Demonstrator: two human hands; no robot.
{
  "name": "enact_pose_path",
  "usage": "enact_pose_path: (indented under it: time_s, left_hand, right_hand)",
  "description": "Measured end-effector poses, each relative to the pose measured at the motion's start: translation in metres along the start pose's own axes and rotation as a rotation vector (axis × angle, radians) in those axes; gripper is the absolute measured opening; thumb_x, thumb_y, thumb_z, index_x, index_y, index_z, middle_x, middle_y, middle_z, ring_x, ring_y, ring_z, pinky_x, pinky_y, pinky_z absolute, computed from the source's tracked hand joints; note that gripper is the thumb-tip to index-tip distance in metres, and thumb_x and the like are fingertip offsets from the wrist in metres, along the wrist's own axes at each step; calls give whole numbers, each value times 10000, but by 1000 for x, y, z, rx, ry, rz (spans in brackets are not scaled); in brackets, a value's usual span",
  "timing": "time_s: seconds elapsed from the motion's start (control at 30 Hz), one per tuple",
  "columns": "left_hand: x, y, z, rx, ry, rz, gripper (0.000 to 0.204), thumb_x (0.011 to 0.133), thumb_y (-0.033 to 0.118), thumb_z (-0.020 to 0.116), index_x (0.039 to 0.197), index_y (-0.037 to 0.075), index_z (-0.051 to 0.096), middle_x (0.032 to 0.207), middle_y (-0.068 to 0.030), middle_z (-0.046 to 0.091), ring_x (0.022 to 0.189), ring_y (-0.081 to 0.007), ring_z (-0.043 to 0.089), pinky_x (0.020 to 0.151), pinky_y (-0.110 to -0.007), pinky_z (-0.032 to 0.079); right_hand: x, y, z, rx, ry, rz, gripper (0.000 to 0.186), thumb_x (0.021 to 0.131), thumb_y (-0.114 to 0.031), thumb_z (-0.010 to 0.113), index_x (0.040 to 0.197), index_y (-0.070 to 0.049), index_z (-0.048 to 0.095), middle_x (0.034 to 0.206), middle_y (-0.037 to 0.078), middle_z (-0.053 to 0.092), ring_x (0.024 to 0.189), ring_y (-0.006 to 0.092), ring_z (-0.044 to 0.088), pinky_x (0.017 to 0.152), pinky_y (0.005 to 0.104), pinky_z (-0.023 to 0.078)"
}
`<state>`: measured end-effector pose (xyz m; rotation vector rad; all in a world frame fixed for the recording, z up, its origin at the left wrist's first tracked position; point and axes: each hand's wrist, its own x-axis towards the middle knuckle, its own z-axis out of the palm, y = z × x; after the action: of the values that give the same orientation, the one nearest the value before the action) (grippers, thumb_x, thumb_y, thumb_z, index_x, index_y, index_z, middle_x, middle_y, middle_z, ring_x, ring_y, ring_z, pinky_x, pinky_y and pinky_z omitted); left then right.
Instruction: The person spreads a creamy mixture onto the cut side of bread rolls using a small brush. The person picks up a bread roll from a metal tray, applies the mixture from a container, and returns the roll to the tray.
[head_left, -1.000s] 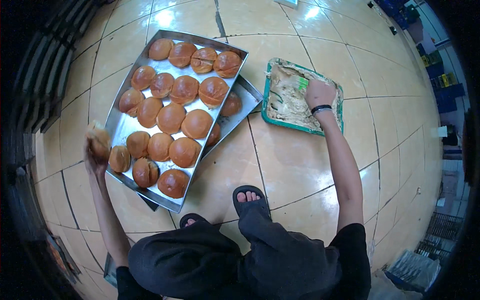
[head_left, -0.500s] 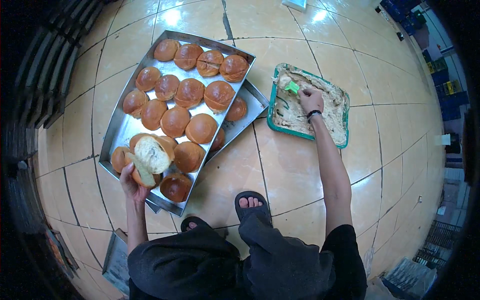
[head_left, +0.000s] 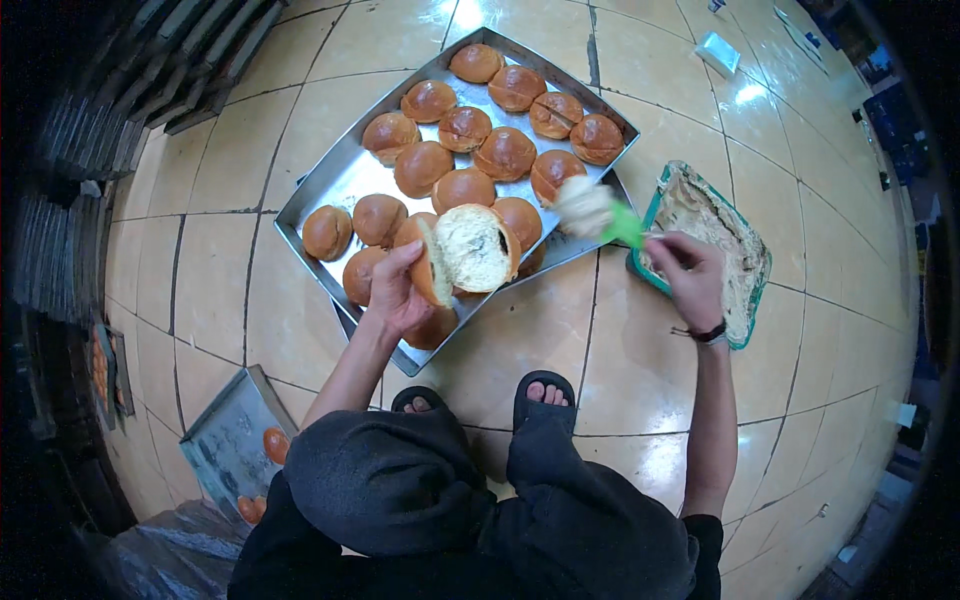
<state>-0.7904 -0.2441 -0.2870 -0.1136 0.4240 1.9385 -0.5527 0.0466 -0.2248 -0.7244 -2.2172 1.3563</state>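
Observation:
My left hand (head_left: 398, 292) grips a split bun (head_left: 475, 252), its white crumb side facing up and its top folded back like a hinge. In my right hand (head_left: 690, 275) is a green spatula (head_left: 626, 226), blurred by motion and loaded with a lump of pale cream (head_left: 583, 207). The spatula's head is over the right edge of a metal tray (head_left: 345, 183), a short way right of the opened bun. Several glossy brown buns (head_left: 504, 153) lie on that tray. Right of it stands a green tub (head_left: 768, 268) of the same cream, partly covered by my right hand.
Another metal tray (head_left: 622, 192) lies beneath the bun tray, mostly hidden. At lower left is a tray (head_left: 225, 440) with a few buns, beside plastic sheeting (head_left: 180, 545). Stacked dark trays (head_left: 165, 60) stand at far left. A pale packet (head_left: 717, 53) lies on the tiled floor.
My right hand has lifted the spatula out of the tub, bringing cream leftward toward the bun. My left hand has moved right with the split bun, now opened wider. The whole view has shifted.

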Motion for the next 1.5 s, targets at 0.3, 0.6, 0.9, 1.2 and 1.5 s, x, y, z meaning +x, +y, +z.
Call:
enact_pose_path:
  time_s: [0.3, 0.6, 0.9, 1.2, 1.5]
  left_hand:
    - [-3, -16, 21, 142, -6, -50, 494, 904, 188, 613, 1316, -19, 436, 1301, -174, 538, 1187, -280, 559, 1040, -445, 445]
    - [-11, -31, 43, 765, 280, 149, 460, 797, 90, 775, 1190, -27, 567, 1133, -89, 637, 1020, -170, 634, 906, -326, 521]
    - [8, 41, -9, 506, 412, 229, 404, 815, 126, 754, 1170, 20, 593, 1115, -86, 656, 1011, -194, 649, 908, -328, 523]
    - [89, 102, -28, 690, 925, 486, 571, 827, 281, 720, 1259, 9, 463, 982, -102, 573, 864, -211, 599, 788, -323, 514]
    - [160, -18, 13, 2348, -568, 240, 710, 640, 211, 704, 1285, 11, 486, 1209, -208, 553, 1156, -386, 516, 978, -463, 416]
  right_hand:
    - [-9, -74, 71, -588, -164, -249, 162, 817, -249, 675, 808, -95, 726, 751, 123, 679, 668, 309, 653, 599, 404, 505]
    - [-11, -98, 84, -591, -208, -284, 171, 814, -251, 659, 789, -90, 713, 724, 123, 672, 657, 308, 653, 595, 419, 507]
    - [-4, -83, 31, -329, -99, -187, 185, 818, -205, 704, 853, -24, 726, 760, 153, 693, 683, 280, 688, 626, 338, 524]
    - [-3, -32, -34, -390, 164, 71, 216, 849, -163, 707, 898, 48, 704, 721, 82, 680, 647, 100, 598, 624, 244, 463]
    - [-11, 25, -52, -313, 236, 217, 253, 864, -245, 688, 938, -4, 716, 734, 98, 685, 634, 135, 627, 581, 283, 470]
